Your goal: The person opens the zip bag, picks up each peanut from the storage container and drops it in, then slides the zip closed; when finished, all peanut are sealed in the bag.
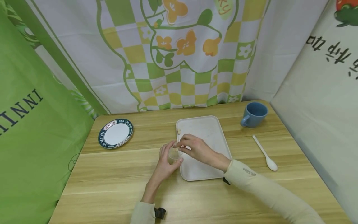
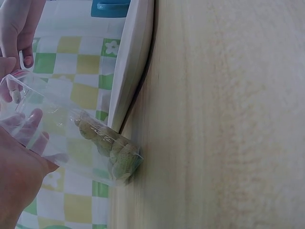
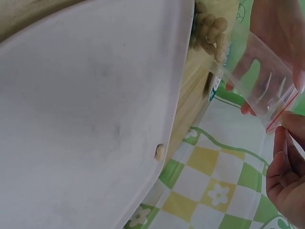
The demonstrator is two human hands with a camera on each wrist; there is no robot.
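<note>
My left hand (image 1: pixel 165 165) holds a clear zip bag (image 2: pixel 62 114) between thumb and fingers, beside the tray's left edge. Several peanuts in their shells (image 2: pixel 109 148) lie in the bag's bottom, which hangs low by the table. At the bag's mouth, with its red zip line (image 3: pixel 283 112), is my right hand (image 1: pixel 199 150). Its thumb and fingertips pinch a small pale peanut (image 2: pixel 16 96) there, partly hidden by the fingers and plastic. One more peanut (image 1: pixel 179 131) lies on the white tray (image 1: pixel 207 127), near its far left corner.
A dark-rimmed plate (image 1: pixel 116 133) sits at the table's back left. On the right are a blue mug (image 1: pixel 254 115) and a white spoon (image 1: pixel 265 154). Patterned curtain (image 1: pixel 181 81) hangs behind the wooden table (image 1: pixel 112 180), with cloth walls at both sides.
</note>
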